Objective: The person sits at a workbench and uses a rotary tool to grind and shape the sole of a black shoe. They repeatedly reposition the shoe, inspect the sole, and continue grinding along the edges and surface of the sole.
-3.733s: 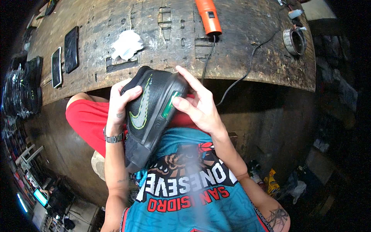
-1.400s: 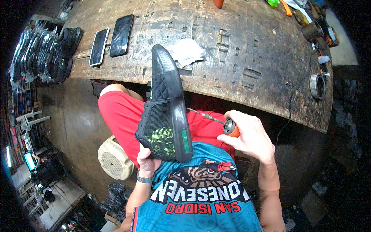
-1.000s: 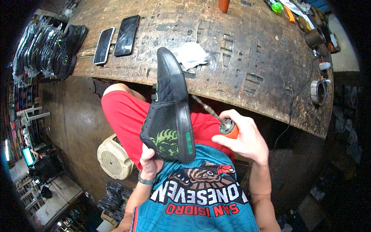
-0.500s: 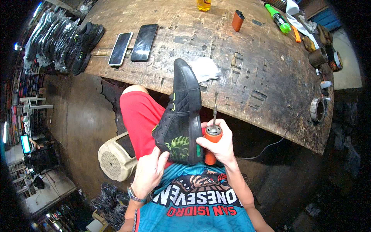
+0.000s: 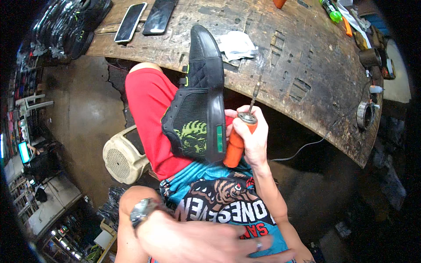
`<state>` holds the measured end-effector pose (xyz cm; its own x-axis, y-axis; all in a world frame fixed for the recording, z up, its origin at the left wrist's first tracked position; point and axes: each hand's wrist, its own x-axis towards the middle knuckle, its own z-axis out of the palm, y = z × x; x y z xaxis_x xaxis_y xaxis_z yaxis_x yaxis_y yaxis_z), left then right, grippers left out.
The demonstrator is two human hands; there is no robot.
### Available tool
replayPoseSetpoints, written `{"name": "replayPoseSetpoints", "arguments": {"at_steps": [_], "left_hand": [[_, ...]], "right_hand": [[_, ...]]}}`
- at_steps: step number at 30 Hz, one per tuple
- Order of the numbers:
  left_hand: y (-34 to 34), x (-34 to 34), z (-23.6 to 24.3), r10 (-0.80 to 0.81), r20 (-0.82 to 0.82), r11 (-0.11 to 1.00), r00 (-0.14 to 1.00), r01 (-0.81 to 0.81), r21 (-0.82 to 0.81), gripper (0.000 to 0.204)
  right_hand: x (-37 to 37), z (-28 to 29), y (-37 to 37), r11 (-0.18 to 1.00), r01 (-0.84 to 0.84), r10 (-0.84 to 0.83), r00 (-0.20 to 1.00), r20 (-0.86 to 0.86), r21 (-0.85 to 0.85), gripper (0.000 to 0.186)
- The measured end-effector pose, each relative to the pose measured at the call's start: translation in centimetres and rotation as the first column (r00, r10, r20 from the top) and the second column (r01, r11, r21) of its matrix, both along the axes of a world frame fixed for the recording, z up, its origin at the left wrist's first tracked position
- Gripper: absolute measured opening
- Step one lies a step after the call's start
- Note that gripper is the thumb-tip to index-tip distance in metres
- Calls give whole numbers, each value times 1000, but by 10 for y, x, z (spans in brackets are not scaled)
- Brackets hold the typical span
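A black high-top sneaker [image 5: 201,107] with a green pattern and green sole window stands toe-upward over my red-shorted leg, its sole facing right. My right hand [image 5: 252,136] is closed on an orange rotary tool [image 5: 234,149] beside the heel; its thin metal bit [image 5: 255,92] points up toward the bench. Whether these fingers also touch the shoe, I cannot tell. My left hand [image 5: 197,239], blurred, is low across my teal jersey with fingers stretched out, away from the shoe and holding nothing visible.
The worn wooden bench [image 5: 315,65] carries two phones [image 5: 130,23], white cloth [image 5: 238,46], wrapped shoes [image 5: 61,22], a green bottle [image 5: 333,13] and metal ring [image 5: 366,116]. A cord [image 5: 302,147] hangs below. Left are a cream stool [image 5: 125,160] and, farther away, a person by a screen [image 5: 24,151].
My left hand has left the shoe's heel and swept down and right across my jersey. My right hand has brought the tool upright beside the shoe, its bit raised.
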<state>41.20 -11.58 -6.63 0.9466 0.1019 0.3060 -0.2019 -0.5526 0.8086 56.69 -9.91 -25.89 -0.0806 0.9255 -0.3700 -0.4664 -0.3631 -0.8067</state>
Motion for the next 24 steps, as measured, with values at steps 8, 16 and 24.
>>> {"name": "replayPoseSetpoints", "arguments": {"at_steps": [8, 16, 24], "left_hand": [[-12, 42, 2, 281, 9, 641, 960, -195, 742, 33], [42, 1, -56, 818, -136, 558, 559, -712, 426, 51], [96, -45, -146, 924, -228, 360, 307, -899, 249, 88]], "right_hand": [[2, -3, 0, 1000, -17, 17, 1000, 3, 19, 32], [-1, -5, -2, 998, 9, -13, 998, 64, 68, 33], [10, -3, -2, 998, -54, 54, 999, -1, 10, 31]]}}
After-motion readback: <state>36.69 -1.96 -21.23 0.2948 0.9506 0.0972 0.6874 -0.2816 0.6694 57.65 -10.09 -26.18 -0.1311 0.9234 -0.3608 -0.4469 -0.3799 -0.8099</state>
